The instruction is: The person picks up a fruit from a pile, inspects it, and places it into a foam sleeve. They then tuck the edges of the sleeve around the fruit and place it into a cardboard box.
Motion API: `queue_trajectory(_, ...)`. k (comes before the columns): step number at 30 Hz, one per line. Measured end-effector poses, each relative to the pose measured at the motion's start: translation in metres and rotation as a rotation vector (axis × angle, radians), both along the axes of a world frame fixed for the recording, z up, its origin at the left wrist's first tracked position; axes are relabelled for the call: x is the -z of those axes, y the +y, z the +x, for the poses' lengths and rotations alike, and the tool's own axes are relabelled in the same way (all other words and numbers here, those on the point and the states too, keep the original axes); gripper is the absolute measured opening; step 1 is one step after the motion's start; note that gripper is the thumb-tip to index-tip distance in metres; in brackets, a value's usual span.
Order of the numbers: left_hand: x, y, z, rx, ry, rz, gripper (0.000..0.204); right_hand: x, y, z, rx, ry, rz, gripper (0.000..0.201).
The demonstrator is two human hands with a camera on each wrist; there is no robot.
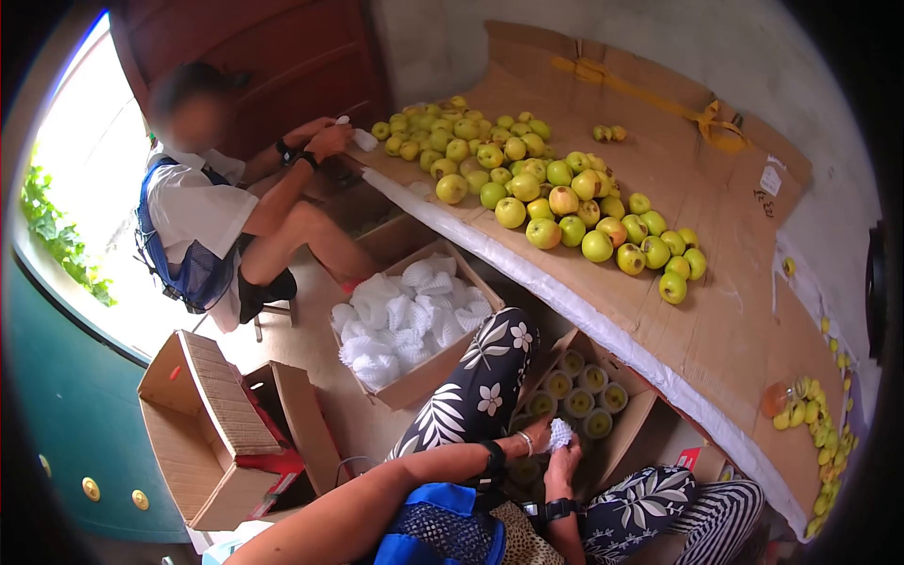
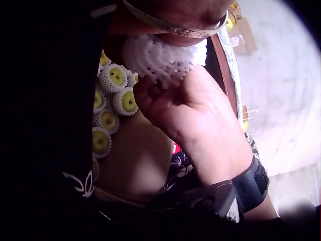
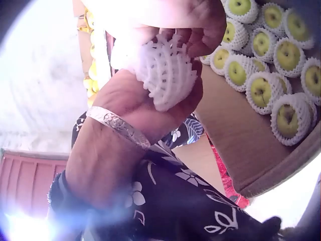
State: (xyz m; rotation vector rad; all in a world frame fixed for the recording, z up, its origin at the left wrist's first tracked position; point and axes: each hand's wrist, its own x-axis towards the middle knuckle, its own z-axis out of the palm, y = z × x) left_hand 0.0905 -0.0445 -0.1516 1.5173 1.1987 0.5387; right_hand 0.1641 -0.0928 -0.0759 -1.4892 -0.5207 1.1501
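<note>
Cardboard [image 1: 734, 330] spreads under loose apples [image 1: 562, 201], with a carton [image 1: 628, 428] of netted fruit [image 1: 577, 404] near its edge. The left hand [image 1: 535, 438] and right hand [image 1: 563, 465] both grasp a white foam net [image 1: 560, 433] by that carton — whether an apple sits inside, I cannot tell. Best to stretch its mouth evenly, cradle it from below and avoid hard tugging — thin strands could tear

Apples [image 1: 556, 184] lie on the cardboard [image 1: 744, 311], right of the seated person [image 1: 202, 202]. Below its near edge, the net box [image 1: 414, 386], with foam nets [image 1: 410, 315] inside, stands left of the apple box [image 1: 626, 428] holding packed apples [image 1: 578, 403]; cartons [image 1: 217, 395] stand farther left.
</note>
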Motion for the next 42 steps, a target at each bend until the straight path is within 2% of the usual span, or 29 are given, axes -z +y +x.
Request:
queue_trajectory(1, 0.020, 0.000, 0.003, 0.020, -0.004, 0.043, 0.024, 0.000, 0.000, -0.001, 0.000, 0.001, -0.001, 0.009)
queue_trajectory(4, 0.005, -0.004, 0.001, -0.055, -0.051, 0.035, 0.022, -0.002, 0.000, 0.000, -0.017, -0.004, -0.011, 0.009)
queue_trajectory(7, -0.060, -0.002, -0.008, -0.064, 0.103, -0.013, 0.020, 0.005, 0.000, 0.000, -0.016, -0.004, 0.040, 0.009)
queue_trajectory(10, -0.045, -0.004, -0.004, -0.167, 0.057, 0.073, 0.017, 0.004, 0.000, 0.001, -0.018, 0.020, 0.056, 0.009)
queue_trajectory(12, -0.022, 0.000, -0.002, -0.209, -0.016, 0.021, 0.015, 0.005, 0.001, 0.002, 0.010, 0.031, 0.040, 0.009)
queue_trajectory(14, -0.016, 0.002, 0.001, -0.282, -0.086, 0.009, 0.013, 0.008, 0.001, 0.005, 0.055, 0.050, 0.055, 0.009)
queue_trajectory(16, -0.021, 0.002, 0.001, -0.389, -0.150, 0.038, 0.011, 0.018, 0.002, 0.009, 0.112, 0.078, 0.101, 0.010)
queue_trajectory(19, -0.028, 0.003, -0.004, -0.377, -0.180, 0.052, 0.017, 0.028, 0.002, 0.017, 0.132, 0.106, 0.131, 0.016)
queue_trajectory(22, -0.036, 0.002, -0.004, -0.461, -0.256, 0.159, 0.013, 0.026, 0.003, 0.017, 0.204, 0.146, 0.113, 0.011)
queue_trajectory(26, -0.063, 0.006, -0.010, -0.531, -0.156, 0.192, 0.008, 0.040, 0.004, 0.027, 0.250, 0.121, 0.141, 0.011)
queue_trajectory(28, -0.080, 0.007, -0.014, -0.553, -0.081, 0.183, 0.008, 0.028, 0.005, 0.027, 0.286, 0.131, 0.112, 0.013)
queue_trajectory(31, -0.064, 0.006, -0.011, -0.549, -0.046, 0.208, 0.007, 0.006, 0.007, 0.029, 0.329, 0.179, 0.121, 0.016)
queue_trajectory(33, -0.052, 0.019, -0.018, -0.655, 0.047, 0.433, 0.007, 0.011, 0.009, 0.029, 0.324, 0.173, 0.140, 0.019)
queue_trajectory(34, -0.040, 0.010, -0.007, -0.648, 0.079, 0.504, 0.008, 0.032, 0.007, 0.038, 0.242, -0.181, 0.119, 0.020)
queue_trajectory(35, -0.019, 0.026, -0.012, -0.439, 0.088, 0.053, 0.012, 0.018, 0.010, 0.031, 0.278, -0.176, 0.093, 0.020)
queue_trajectory(36, 0.004, 0.034, -0.017, -0.438, 0.114, 0.120, 0.021, 0.002, 0.009, 0.025, 0.293, -0.118, 0.193, 0.018)
queue_trajectory(37, 0.020, 0.029, -0.018, -0.427, 0.129, 0.178, 0.031, 0.013, 0.006, 0.031, 0.255, -0.344, 0.219, 0.016)
queue_trajectory(38, -0.005, 0.018, -0.025, -0.401, 0.103, 0.278, 0.023, 0.002, 0.007, 0.030, 0.280, -0.250, 0.200, 0.014)
queue_trajectory(39, -0.051, 0.017, -0.024, -0.456, -0.077, 0.215, 0.015, 0.011, 0.008, 0.034, 0.284, -0.191, 0.135, 0.013)
queue_trajectory(40, -0.100, 0.016, -0.022, -0.514, -0.258, 0.157, 0.008, 0.023, 0.010, 0.035, 0.299, -0.190, 0.179, 0.012)
queue_trajectory(41, -0.088, 0.019, -0.022, -0.408, -0.394, 0.201, 0.007, 0.010, 0.010, 0.033, 0.317, -0.046, 0.175, 0.012)
queue_trajectory(42, -0.110, 0.014, -0.020, -0.356, -0.306, 0.234, 0.009, 0.010, 0.012, 0.031, 0.334, -0.052, 0.184, 0.012)
